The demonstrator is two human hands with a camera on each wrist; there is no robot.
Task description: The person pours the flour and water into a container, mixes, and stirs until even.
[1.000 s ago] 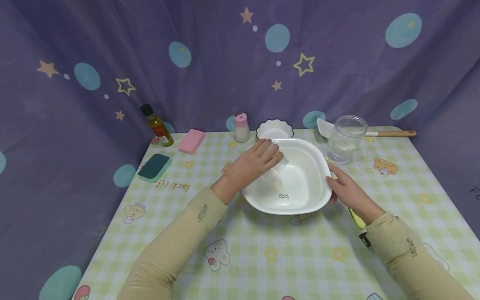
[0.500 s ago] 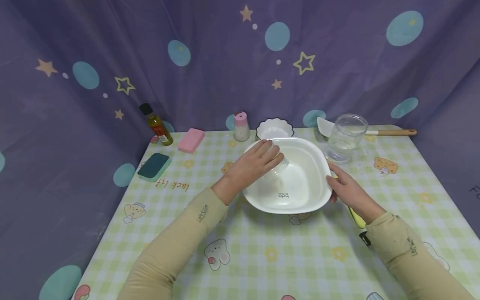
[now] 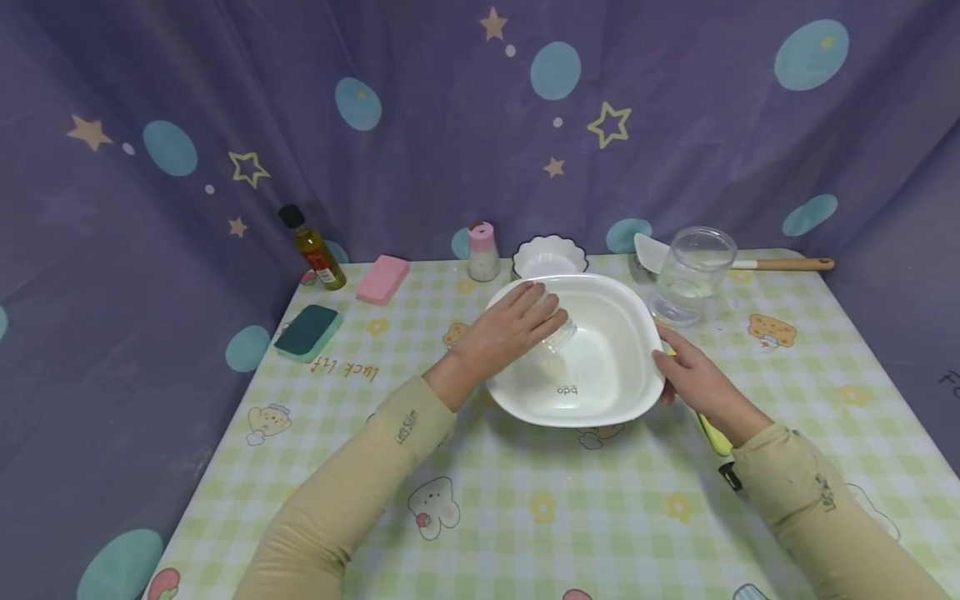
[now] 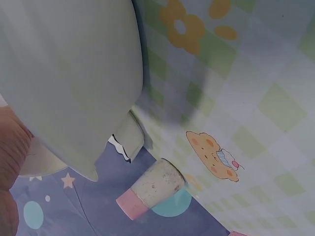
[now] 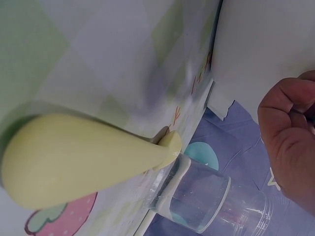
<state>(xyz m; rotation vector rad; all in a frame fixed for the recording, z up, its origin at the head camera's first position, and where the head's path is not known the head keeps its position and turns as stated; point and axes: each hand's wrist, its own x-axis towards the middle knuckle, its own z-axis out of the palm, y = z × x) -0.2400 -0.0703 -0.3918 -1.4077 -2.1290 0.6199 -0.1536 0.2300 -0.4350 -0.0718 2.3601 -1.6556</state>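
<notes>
Holding a clear container (image 3: 560,335) tilted inside the white basin (image 3: 615,358), the left hand (image 3: 504,332) is wrapping its fingers (image 3: 546,322) over it; the right hand (image 3: 696,377) is gripping the basin's right rim; the basin is showing between both hands, just before the scalloped bowl (image 3: 550,257); cannot tell whether it is touching the desk (image 3: 495,558).

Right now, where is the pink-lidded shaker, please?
In the head view, the pink-lidded shaker stands near the far edge of the table, between the pink sponge at left and the scalloped bowl at right.
</notes>
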